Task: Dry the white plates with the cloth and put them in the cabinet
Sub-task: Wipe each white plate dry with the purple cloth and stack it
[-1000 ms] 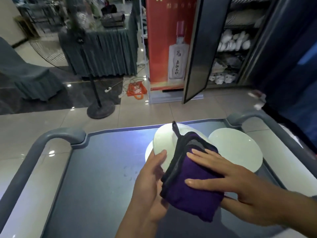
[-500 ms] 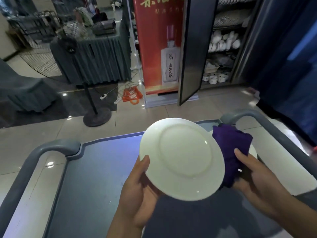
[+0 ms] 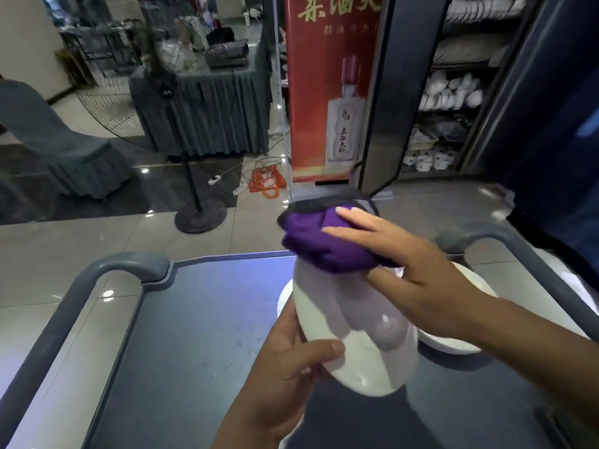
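Head view: cloth point(image 3: 327, 244) now atop tilted plate point(image 3: 356, 332).

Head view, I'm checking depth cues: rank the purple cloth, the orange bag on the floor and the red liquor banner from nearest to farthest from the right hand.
1. Purple cloth: under the right hand, which presses it on the held plate.
2. Orange bag: on the floor beyond the cart, to the left.
3. Red liquor banner: standing just behind the bag, beside the cabinet door.

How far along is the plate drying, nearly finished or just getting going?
Hard to call anything finished: the open cabinet already holds white crockery. In hand: the left hand grips a round white plate while the right hand presses the purple cloth on it. Left: more white plates wait on the grey cart.
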`<control>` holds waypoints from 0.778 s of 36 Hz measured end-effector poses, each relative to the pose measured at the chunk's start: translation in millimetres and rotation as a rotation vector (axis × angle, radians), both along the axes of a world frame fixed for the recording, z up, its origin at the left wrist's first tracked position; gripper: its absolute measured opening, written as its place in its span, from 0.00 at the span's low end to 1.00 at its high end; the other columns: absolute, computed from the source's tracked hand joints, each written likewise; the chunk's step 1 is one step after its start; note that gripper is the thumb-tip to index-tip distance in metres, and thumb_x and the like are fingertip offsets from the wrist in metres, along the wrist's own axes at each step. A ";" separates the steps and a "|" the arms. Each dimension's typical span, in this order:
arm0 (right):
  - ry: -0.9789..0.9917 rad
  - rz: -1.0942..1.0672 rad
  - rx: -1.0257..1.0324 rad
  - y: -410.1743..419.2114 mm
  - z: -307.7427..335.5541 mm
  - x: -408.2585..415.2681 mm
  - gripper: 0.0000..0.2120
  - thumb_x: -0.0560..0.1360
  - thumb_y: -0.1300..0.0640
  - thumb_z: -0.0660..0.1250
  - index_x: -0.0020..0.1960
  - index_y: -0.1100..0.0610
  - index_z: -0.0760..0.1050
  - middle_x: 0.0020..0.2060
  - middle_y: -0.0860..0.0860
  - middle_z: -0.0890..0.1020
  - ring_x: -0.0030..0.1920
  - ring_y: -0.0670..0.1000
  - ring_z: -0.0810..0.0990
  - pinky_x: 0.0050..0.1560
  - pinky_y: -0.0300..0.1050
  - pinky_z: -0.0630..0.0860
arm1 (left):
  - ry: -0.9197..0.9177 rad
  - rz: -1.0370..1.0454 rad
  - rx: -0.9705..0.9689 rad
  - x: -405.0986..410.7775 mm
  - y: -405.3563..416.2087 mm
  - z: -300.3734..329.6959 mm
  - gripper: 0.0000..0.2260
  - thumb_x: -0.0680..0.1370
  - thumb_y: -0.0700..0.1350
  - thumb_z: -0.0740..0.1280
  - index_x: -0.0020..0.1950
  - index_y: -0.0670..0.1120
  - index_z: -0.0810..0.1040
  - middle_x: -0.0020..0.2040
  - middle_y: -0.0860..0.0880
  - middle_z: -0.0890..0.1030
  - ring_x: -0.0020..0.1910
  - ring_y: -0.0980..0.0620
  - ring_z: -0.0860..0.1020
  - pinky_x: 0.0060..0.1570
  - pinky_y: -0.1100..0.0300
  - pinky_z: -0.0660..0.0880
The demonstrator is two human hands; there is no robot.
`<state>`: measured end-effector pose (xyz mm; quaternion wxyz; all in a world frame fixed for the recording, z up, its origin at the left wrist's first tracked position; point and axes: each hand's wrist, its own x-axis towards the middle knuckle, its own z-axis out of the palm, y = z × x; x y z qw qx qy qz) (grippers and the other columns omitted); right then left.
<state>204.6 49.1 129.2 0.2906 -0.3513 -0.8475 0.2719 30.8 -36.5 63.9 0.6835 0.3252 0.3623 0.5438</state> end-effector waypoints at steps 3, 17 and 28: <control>-0.234 0.171 0.054 1.4 -5.9 -24.3 0.30 0.73 0.58 0.61 0.73 0.38 0.70 0.77 0.38 0.63 0.79 0.39 0.50 0.79 0.49 0.44 | -0.087 0.018 0.002 -1.6 -2.7 -2.1 0.31 0.61 0.33 0.73 0.64 0.49 0.83 0.61 0.39 0.83 0.55 0.42 0.82 0.49 0.52 0.81; 0.126 0.067 -0.487 37.3 -3.3 -38.2 0.17 0.79 0.67 0.65 0.62 0.51 0.81 0.57 0.53 0.84 0.52 0.43 0.80 0.55 0.36 0.74 | -0.194 0.137 0.070 -28.8 -16.0 2.3 0.28 0.59 0.39 0.72 0.59 0.52 0.85 0.59 0.43 0.85 0.53 0.46 0.85 0.43 0.55 0.82; 0.472 -0.281 -0.557 -3.8 -50.8 -6.3 0.12 0.79 0.61 0.66 0.50 0.46 0.85 0.34 0.58 0.70 0.37 0.50 0.65 0.38 0.42 0.63 | -0.319 0.243 0.071 -46.0 -3.3 2.9 0.36 0.60 0.38 0.71 0.70 0.45 0.76 0.61 0.43 0.84 0.53 0.46 0.85 0.44 0.55 0.83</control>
